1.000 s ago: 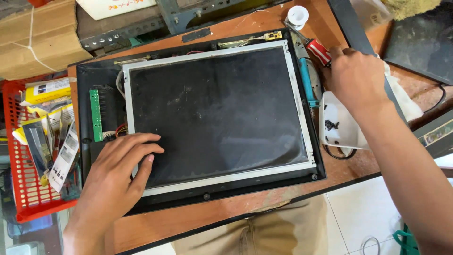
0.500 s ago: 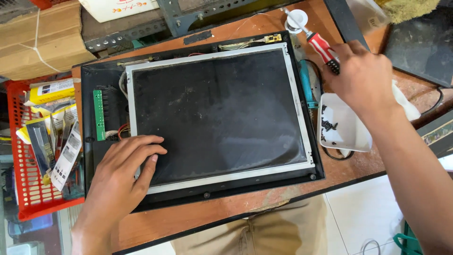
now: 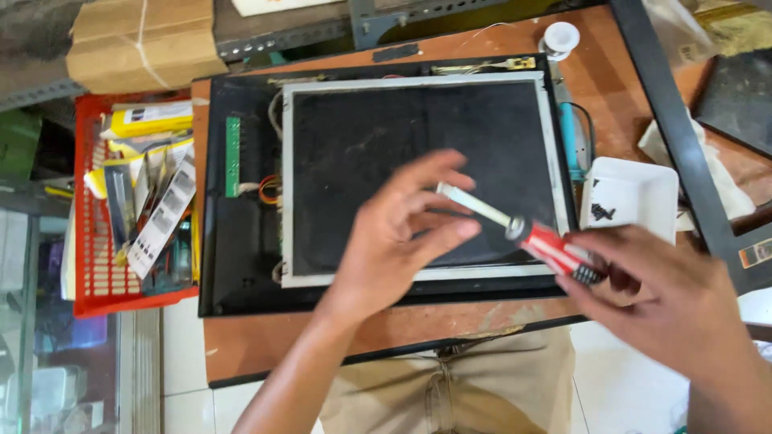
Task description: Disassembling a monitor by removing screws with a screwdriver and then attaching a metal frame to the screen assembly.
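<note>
right hand: closed around the red-and-black handle of a screwdriver, held above the lower right corner of the panel, its pale shaft pointing up and left.
left hand: lifted off the panel, fingers loosely spread; fingertips just at the screwdriver's shaft tip, seemingly pinching or steadying it. grip on the tip not fully clear.
screwdriver: in the air between both hands, not seated on any screw.
display panel: dark screen in a pale metal frame, lying flat inside the black back casing on the brown table.
done, by the look of it: casing is opened up, green circuit strip and wire bundle at the left are exposed; small dark bits, likely screws, sit in the white tray just right of the casing.
left: the panel sits in the casing and wires look connected, so i judge the work mid-way.
around: red basket of packets at far left, cardboard box above it.
</note>
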